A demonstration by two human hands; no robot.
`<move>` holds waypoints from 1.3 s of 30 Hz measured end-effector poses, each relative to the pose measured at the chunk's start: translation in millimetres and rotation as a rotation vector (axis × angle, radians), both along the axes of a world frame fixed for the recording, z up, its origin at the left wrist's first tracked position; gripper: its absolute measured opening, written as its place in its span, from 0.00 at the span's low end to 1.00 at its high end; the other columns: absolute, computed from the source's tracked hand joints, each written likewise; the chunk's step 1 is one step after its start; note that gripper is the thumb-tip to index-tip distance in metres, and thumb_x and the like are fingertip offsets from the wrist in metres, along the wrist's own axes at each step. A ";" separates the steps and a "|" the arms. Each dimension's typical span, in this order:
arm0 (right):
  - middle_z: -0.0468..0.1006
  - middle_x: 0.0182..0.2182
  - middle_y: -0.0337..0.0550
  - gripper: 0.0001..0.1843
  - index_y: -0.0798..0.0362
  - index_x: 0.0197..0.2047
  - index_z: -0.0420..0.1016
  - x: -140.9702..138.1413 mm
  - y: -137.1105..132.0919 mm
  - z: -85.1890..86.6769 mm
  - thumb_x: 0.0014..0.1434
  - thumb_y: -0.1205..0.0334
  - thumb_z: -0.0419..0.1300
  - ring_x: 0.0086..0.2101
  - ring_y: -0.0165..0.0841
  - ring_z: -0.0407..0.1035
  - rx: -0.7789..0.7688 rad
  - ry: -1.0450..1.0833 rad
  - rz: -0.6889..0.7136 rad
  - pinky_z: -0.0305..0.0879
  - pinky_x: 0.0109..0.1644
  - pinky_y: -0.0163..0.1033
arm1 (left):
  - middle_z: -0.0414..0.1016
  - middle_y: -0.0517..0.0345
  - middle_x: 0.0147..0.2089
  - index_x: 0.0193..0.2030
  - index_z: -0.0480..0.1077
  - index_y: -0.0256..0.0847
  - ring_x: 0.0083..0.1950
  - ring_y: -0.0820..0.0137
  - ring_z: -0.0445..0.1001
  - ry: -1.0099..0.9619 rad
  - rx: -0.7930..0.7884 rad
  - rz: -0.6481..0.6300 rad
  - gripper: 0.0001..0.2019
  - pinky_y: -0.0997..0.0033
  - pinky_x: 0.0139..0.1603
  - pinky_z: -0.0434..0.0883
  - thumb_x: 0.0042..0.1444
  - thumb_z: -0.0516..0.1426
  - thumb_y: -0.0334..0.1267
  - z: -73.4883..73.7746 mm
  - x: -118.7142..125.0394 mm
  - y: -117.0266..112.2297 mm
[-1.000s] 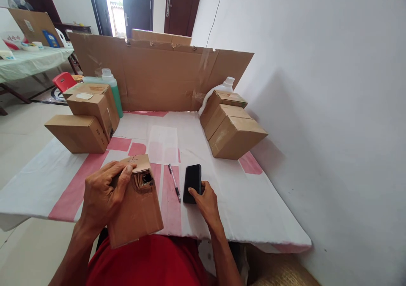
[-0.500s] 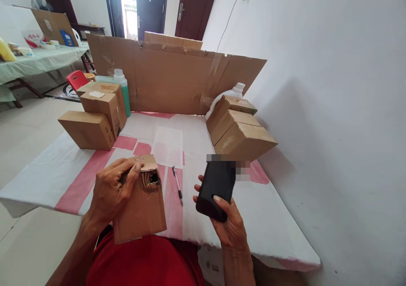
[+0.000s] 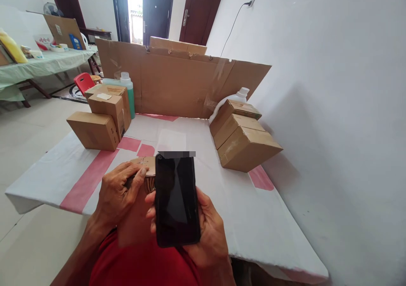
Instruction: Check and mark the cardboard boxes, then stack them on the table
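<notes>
My left hand (image 3: 118, 193) is closed on a small cardboard box (image 3: 135, 220), its fingers over the top edge and the thumb near a torn, layered hole. Part of that hole and the box's right side are hidden by a smartphone (image 3: 176, 201). The phone is upright in my right hand (image 3: 211, 231), its dark, glossy face toward me. Fingers wrap round its left edge, and the palm backs its right side. No pen shows now; the phone covers that part of the table.
A white-and-pink cloth covers the table (image 3: 253, 218). Cardboard boxes (image 3: 91, 129) and a green-liquid bottle (image 3: 130, 96) stand at left. More boxes (image 3: 247, 146) and a white jug (image 3: 239, 95) are at right, near the wall. A cardboard panel (image 3: 171, 79) closes the back.
My right hand has brought the phone left, in front of the box, and turned it more upright. The pen has gone out of sight behind it. My left hand keeps its hold on the box.
</notes>
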State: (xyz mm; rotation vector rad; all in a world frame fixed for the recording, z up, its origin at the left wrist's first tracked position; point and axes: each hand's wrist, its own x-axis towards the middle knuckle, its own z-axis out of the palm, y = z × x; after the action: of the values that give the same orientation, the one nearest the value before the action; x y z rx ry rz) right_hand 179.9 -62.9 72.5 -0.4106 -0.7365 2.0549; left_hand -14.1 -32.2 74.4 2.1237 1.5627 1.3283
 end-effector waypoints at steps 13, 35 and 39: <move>0.85 0.49 0.56 0.37 0.61 0.56 0.82 -25.7 -9.1 -5.7 0.72 0.41 0.42 0.40 0.38 0.81 -0.120 0.142 0.117 0.77 0.47 0.43 | 0.75 0.58 0.31 0.30 0.72 0.41 0.34 0.70 0.75 -0.028 0.026 -0.037 0.13 0.74 0.37 0.69 0.67 0.53 0.32 -2.7 -3.0 -1.4; 0.85 0.50 0.56 0.42 0.59 0.56 0.83 20.0 -1.0 -8.2 0.69 0.30 0.46 0.40 0.40 0.81 -0.083 0.045 -0.111 0.78 0.46 0.43 | 0.85 0.55 0.44 0.43 0.82 0.40 0.46 0.67 0.82 -0.054 -0.033 0.018 0.13 0.73 0.50 0.73 0.70 0.55 0.40 -2.6 -8.6 6.0; 0.84 0.53 0.55 0.38 0.55 0.56 0.82 46.8 10.3 -26.5 0.68 0.31 0.50 0.46 0.44 0.81 -0.078 -0.070 -0.390 0.79 0.49 0.48 | 0.86 0.56 0.43 0.42 0.83 0.41 0.44 0.67 0.82 -0.075 -0.091 0.086 0.16 0.73 0.47 0.73 0.69 0.55 0.45 -1.2 -23.3 20.0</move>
State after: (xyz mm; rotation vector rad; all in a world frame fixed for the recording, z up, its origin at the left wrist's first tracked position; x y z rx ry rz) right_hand 226.6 -52.6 46.0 -0.6220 -0.5665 1.7118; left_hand -37.4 -12.2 73.3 1.9512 1.6680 1.3201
